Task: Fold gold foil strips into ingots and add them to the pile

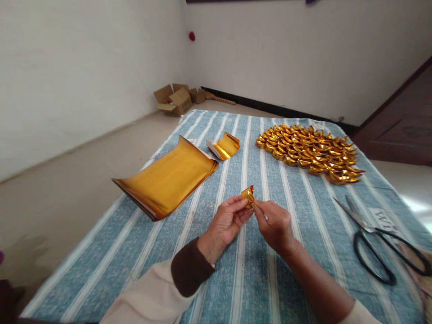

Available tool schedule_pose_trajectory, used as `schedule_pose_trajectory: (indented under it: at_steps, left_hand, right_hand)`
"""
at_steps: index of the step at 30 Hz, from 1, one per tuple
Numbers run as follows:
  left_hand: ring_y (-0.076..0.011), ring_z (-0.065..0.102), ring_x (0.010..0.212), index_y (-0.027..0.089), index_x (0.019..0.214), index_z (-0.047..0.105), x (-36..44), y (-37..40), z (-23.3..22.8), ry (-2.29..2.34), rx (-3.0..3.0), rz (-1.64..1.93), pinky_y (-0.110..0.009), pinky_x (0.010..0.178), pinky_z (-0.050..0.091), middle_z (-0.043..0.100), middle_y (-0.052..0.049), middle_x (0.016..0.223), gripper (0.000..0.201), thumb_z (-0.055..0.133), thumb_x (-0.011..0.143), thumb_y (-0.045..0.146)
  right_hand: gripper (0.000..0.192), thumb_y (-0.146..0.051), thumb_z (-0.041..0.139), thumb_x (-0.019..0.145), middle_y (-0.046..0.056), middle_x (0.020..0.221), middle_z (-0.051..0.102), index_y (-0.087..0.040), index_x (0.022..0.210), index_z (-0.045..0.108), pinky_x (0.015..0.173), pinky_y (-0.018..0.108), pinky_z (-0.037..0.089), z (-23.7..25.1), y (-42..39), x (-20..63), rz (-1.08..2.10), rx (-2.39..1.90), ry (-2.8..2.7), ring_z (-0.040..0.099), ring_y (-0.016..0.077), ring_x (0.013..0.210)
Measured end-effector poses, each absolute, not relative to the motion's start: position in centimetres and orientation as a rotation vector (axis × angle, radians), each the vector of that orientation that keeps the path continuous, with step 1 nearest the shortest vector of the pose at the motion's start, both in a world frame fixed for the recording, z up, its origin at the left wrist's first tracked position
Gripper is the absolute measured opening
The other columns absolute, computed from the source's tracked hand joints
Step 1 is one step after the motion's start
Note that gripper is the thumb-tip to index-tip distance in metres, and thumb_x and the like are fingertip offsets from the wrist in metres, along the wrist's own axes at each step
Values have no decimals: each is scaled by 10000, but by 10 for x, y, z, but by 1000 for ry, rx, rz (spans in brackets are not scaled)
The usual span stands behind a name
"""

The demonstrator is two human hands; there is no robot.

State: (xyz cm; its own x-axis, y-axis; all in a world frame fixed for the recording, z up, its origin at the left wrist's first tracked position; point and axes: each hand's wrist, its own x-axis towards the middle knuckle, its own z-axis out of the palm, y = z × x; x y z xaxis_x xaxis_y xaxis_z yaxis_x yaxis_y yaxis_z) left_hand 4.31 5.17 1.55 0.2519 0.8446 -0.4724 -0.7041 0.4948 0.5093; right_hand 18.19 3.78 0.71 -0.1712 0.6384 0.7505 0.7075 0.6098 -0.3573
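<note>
Both your hands are up over the striped cloth [256, 279], meeting at one small folded gold foil piece [248, 195]. Your left hand [225, 225] comes in from the left w/ thumb and forefinger pressed together on the piece's lower left edge; other fingers curled under. Your right hand [275, 225] pinches the lower right side, fingertips tight on the foil, rest of the fingers tucked into the palm. The piece sticks up just above both sets of fingertips, between them, held clear of the cloth. Can't tell how far the fold goes; too small.

Left of your hands, a stack of gold foil sheets [167, 179] lies on the cloth, its edges curling up. Beyond it, near centre, a smaller curled bundle of gold sheets [224, 146]. Far right side, a wide heap of folded gold ingots [310, 153], packed touching one another. Near right, black-handled scissors [381, 243] lie flat, blades pointing toward the middle of the table.

Back corner of the floor: open cardboard boxes [175, 100] against the wall.
</note>
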Motion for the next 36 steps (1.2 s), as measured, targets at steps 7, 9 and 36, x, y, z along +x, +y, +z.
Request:
schedule_pose_trajectory:
  at_steps: [7, 9, 36]
  left_hand:
    - [-130, 696, 695, 89, 861, 710, 43, 53, 19, 796, 207, 1074, -230, 692, 588, 722, -63, 822, 151, 621, 819, -25]
    - [-132, 696, 696, 89, 844, 708, 43, 52, 19, 798, 209, 1077, -234, 700, 587, 717, -60, 802, 151, 613, 823, -26]
    - [-123, 678, 720, 104, 849, 714, 44, 52, 18, 731, 195, 1095, -234, 711, 564, 715, -52, 830, 135, 675, 776, -2]
  right_hand:
    - [194, -115, 497, 963, 99, 847, 756, -113, 995, 688, 632, 265, 540, 3, 39, 181, -93, -1038, -1880, 704, 173, 691]
    - [198, -101, 495, 958, 98, 808, 751, -108, 957, 693, 611, 267, 533, 3, 39, 181, -108, -1025, -1888, 693, 173, 660]
    - [235, -181, 483, 984, 71, 776, 749, -141, 915, 704, 578, 249, 506, 0, 38, 181, -129, -1090, -1868, 655, 138, 595]
